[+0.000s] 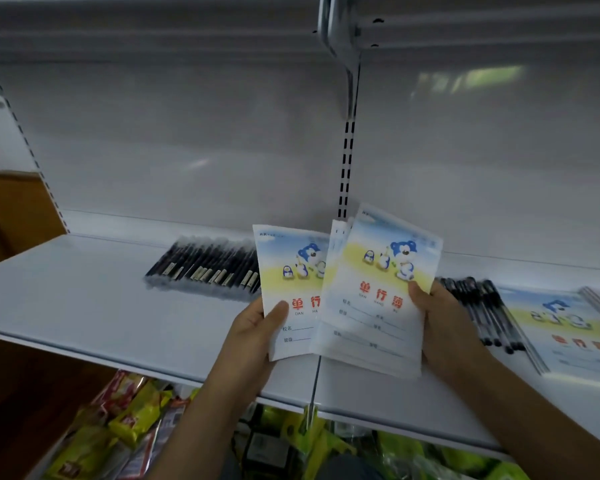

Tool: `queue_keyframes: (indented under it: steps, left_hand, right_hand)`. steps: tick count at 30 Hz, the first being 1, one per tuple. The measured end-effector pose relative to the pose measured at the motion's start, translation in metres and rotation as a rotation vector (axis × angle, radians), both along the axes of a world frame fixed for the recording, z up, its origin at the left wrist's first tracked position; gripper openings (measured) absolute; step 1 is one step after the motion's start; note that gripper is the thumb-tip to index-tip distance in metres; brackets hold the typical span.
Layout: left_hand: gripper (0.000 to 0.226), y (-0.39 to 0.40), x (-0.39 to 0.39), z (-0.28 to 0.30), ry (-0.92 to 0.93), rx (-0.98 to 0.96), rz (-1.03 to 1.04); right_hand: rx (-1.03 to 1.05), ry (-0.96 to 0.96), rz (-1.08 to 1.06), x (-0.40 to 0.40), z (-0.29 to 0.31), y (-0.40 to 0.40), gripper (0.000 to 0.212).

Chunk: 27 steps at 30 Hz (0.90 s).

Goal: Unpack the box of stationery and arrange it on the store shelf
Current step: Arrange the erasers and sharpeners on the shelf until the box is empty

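Head view: a white store shelf (84, 299) seen from above and in front, with both hands raised over its front edge.
Left hand: the left hand (253, 327) grips a single exercise book (288, 289) by its lower left corner, thumb pressed on the cover.
Right hand: the right hand (440, 320) grasps a stack of exercise books (371, 306) at its right edge, thumb on the top cover; the stack overlaps the single book.
Where the books are: both are held in the air just above the shelf, not yet laid down.
Already shelved, left: a row of black pens (208, 268) lies side by side near the back of the shelf, behind the left hand.
Already shelved, right: a second group of black pens (489, 313) lies just beside a pile of exercise books (568, 334) with the same cartoon cover.
Box: not in view, so I cannot tell how much stationery is left in it.
Progress: judging by the two pen groups and one book pile in place, the task looks well under way but unfinished.
Left to do: the books in hand need a place; the bare stretch of shelf to the left seems the likeliest spot.
Below: a lower shelf holds yellow and red snack packets (132, 417), not part of this job.
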State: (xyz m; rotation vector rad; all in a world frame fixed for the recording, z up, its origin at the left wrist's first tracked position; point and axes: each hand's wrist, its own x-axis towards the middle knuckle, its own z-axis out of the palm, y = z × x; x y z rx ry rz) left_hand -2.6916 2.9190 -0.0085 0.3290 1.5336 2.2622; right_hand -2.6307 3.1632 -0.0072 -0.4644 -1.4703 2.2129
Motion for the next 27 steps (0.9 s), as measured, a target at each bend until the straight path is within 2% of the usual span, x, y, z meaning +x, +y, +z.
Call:
queue_keyframes:
  steps: [3,8,13,16,22,27]
  left_hand:
    - [0.033,0.001,0.003,0.002,0.037,-0.021,-0.058]
    - [0.03,0.011,0.009,0.005,0.147,-0.197,-0.134]
    - [0.046,0.028,0.015,0.008,0.088,-0.053,-0.194]
    - [0.04,0.036,0.018,0.017,0.131,-0.031,-0.213]
    - [0.035,0.049,0.011,0.037,0.401,-0.13,-0.022]
    - [0.037,0.05,0.019,0.007,0.434,-0.286,-0.052]
  right_hand:
    - [-0.031,0.05,0.018,0.0,0.002,-0.005,0.027]
    - [-0.014,0.109,0.145,0.005,0.008,-0.01,0.033]
    - [-0.045,0.134,0.165,0.013,0.022,0.001,0.042]
    - [-0.016,0.164,0.199,0.023,0.036,0.007,0.043]
    - [0.214,0.243,0.104,0.035,0.075,0.008,0.03]
    - [0.425,0.141,0.07,0.049,0.06,0.001,0.026]
